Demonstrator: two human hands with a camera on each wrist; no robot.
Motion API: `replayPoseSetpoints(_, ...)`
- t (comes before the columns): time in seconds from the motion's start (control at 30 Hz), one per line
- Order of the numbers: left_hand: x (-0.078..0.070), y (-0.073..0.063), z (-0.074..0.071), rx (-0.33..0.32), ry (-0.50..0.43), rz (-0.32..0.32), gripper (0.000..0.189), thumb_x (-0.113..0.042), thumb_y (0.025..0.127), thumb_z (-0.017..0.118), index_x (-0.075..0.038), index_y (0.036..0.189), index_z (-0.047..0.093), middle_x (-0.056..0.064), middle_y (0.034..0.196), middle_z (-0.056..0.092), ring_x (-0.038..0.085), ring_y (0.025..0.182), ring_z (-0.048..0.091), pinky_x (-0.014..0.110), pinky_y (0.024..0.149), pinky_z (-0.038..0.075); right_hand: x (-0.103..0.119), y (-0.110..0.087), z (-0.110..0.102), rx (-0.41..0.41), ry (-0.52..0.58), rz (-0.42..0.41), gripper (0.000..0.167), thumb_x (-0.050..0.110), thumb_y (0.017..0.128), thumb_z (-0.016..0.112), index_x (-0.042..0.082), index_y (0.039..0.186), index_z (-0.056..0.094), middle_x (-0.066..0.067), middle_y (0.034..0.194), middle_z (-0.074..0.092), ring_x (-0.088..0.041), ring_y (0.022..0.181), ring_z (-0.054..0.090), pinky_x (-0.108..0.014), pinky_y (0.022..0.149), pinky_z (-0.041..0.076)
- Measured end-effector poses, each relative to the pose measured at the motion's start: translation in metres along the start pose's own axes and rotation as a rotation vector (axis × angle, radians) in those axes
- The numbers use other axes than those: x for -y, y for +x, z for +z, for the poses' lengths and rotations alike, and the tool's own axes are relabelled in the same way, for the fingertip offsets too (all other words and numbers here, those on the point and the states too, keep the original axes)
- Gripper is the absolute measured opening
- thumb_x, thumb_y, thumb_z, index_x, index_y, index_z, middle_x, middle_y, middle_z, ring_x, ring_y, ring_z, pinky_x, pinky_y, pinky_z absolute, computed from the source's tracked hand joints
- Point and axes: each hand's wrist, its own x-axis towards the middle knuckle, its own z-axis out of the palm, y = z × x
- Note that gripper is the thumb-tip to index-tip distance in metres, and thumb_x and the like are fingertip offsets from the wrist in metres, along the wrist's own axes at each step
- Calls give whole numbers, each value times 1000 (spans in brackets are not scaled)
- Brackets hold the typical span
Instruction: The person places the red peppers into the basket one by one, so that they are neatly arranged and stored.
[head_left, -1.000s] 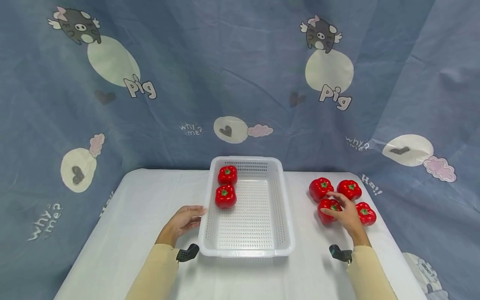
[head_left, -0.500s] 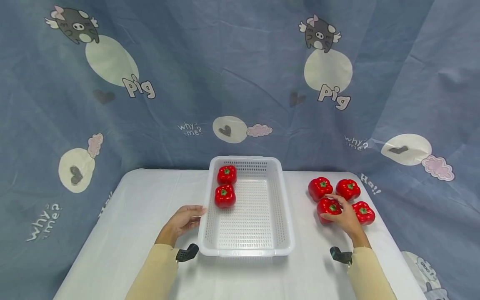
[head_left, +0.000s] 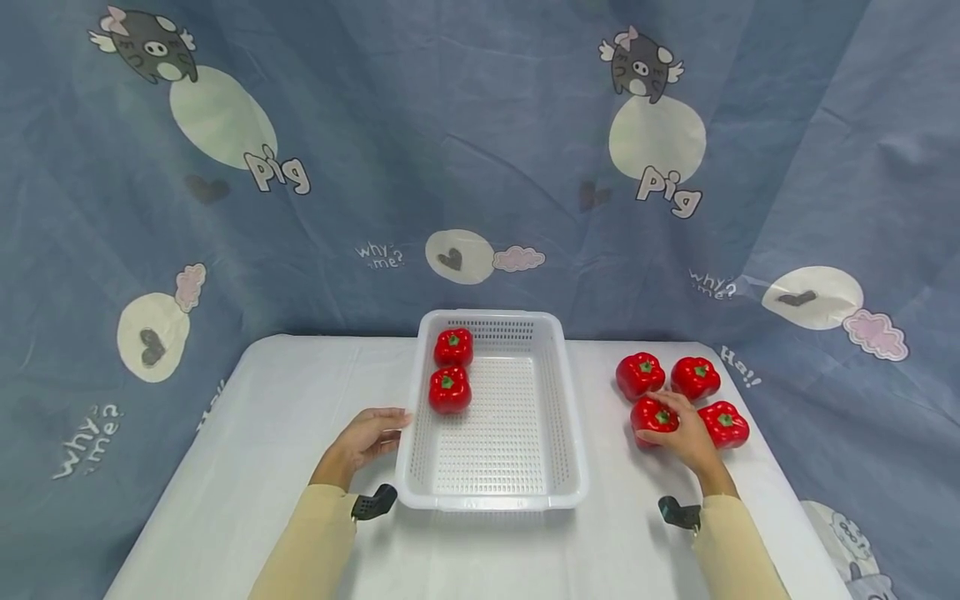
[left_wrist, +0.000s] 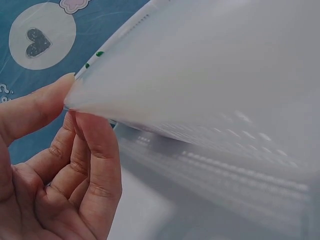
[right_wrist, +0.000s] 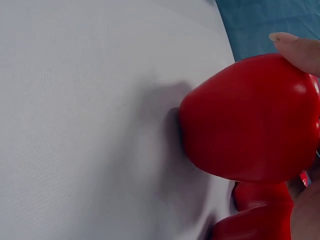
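My left hand (head_left: 369, 439) pinches the left rim of a white perforated plastic basket (head_left: 491, 458); the left wrist view shows thumb and index finger (left_wrist: 100, 155) meeting at the basket's edge. Two red bell peppers, a far one (head_left: 453, 346) and a nearer one (head_left: 450, 392), stand along the basket's left side, green stems up. On the right, my right hand (head_left: 686, 435) grips a red bell pepper (head_left: 649, 417), thumb on the near side and fingers on the far side. In the right wrist view this pepper (right_wrist: 250, 120) is close over the white tabletop, its shadow beside it.
Around the gripped pepper sit three more red bell peppers: one behind it (head_left: 639, 375), one at the back right (head_left: 695, 378), one right of the hand (head_left: 723, 425). A blue patterned cloth (head_left: 480, 150) hangs behind the white table (head_left: 330, 367).
My right hand's fingers have closed round the near-left pepper, which has shifted slightly left. The left hand stays on the basket rim.
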Motion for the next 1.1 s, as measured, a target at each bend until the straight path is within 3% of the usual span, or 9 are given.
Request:
replayPoseSetpoints(0.4, -1, -1, 1, 10, -8, 1, 40, -12, 88, 69, 10, 121, 59, 13, 107, 69, 18, 86, 67, 27, 74, 58, -1, -7, -3, 96, 26, -35, 90, 12, 77, 79, 8, 151, 29, -24, 157, 8, -49, 140, 8, -65, 97, 40)
replayPoseSetpoints(0.6, 0, 0, 0, 9, -7, 4, 40, -12, 88, 69, 10, 121, 59, 13, 106, 69, 18, 85, 67, 27, 74, 58, -3, -7, -6, 121, -2, -72, 83, 1, 79, 73, 8, 150, 31, -26, 154, 15, -48, 142, 3, -66, 98, 38)
replayPoseSetpoints(0.77, 1, 0, 0, -1, -6, 9, 39, -12, 88, 69, 10, 120, 60, 15, 110, 68, 19, 87, 68, 28, 76, 58, -5, -8, -7, 114, -22, -80, 80, 2, 81, 72, 10, 150, 32, -27, 155, 15, -48, 142, 3, -68, 99, 34)
replayPoseSetpoints(1.1, -1, 0, 1, -19, 8, -3, 41, -12, 87, 70, 9, 121, 60, 16, 111, 68, 21, 89, 68, 30, 77, 58, -1, -10, -3, 71, -27, -42, 80, 8, 81, 76, 9, 149, 35, -26, 156, 13, -49, 139, 16, -62, 98, 40)
